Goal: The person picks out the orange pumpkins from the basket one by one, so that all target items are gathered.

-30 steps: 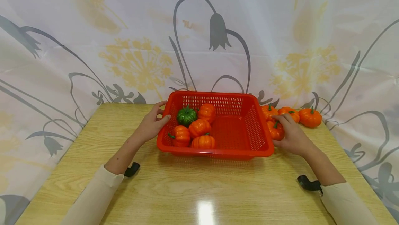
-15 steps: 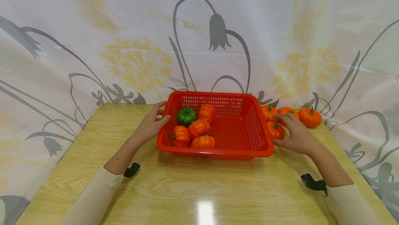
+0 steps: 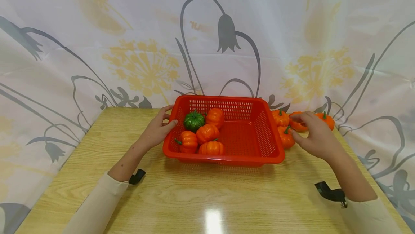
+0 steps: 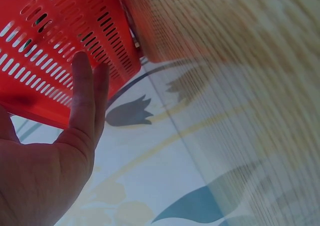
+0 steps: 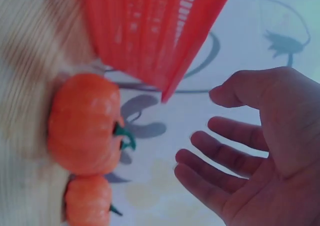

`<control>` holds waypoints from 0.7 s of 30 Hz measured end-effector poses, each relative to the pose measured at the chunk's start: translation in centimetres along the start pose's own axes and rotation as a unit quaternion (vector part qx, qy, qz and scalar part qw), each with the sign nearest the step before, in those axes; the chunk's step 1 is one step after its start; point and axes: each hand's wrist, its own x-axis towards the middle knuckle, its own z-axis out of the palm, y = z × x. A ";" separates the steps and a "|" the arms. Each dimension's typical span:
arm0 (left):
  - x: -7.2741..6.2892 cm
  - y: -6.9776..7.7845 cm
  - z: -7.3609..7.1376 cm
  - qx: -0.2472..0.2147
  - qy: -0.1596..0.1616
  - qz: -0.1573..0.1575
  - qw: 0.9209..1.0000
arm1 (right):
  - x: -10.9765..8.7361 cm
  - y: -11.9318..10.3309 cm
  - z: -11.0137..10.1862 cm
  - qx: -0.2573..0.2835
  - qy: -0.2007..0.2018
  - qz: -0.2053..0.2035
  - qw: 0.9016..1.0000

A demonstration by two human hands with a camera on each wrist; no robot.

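A red plastic basket (image 3: 236, 159) holds a green pumpkin (image 3: 194, 120) and several small orange pumpkins (image 3: 208, 133), all in its left half. My left hand (image 3: 157, 128) holds the basket's left side, thumb over the rim; in the left wrist view its fingers (image 4: 83, 93) lie against the slotted outer wall. To the right of the basket, my right hand (image 3: 319, 136) hovers with loosely bent fingers and nothing in them. Nearest to it is an orange pumpkin (image 3: 286, 137) against the basket's right side; the right wrist view shows a gap between hand and pumpkin (image 5: 85, 123).
More orange pumpkins stand behind, one (image 3: 280, 117) by the basket's back right corner, another (image 3: 297, 121) and a third (image 3: 326, 119) partly hidden by the right hand. The wooden table (image 3: 181, 198) ends at a flower-printed cloth (image 3: 207, 46).
My right hand has let go of the pumpkin beside the basket and moved off to the right, its fingers spreading. That pumpkin stays on the table. The left hand and basket have not moved.
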 end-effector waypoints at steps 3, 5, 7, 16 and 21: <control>0.0 0.0 0.0 -0.001 0.000 0.000 1.000 | 0.2 -1.3 0.0 0.017 0.010 -0.001 1.000; 0.0 -0.1 0.0 -0.001 0.000 0.000 1.000 | 0.4 -2.1 0.1 0.025 0.011 -0.011 1.000; 0.0 -0.2 0.0 -0.002 0.000 0.001 1.000 | 0.6 -2.8 0.2 0.036 0.010 -0.022 0.999; 0.3 -0.5 0.1 0.005 0.002 -0.003 1.000 | 1.3 -5.9 1.5 0.081 -0.018 -0.028 0.996; 0.3 -0.5 0.1 0.003 0.002 -0.001 1.000 | 1.9 -6.9 2.5 0.119 -0.036 -0.039 0.992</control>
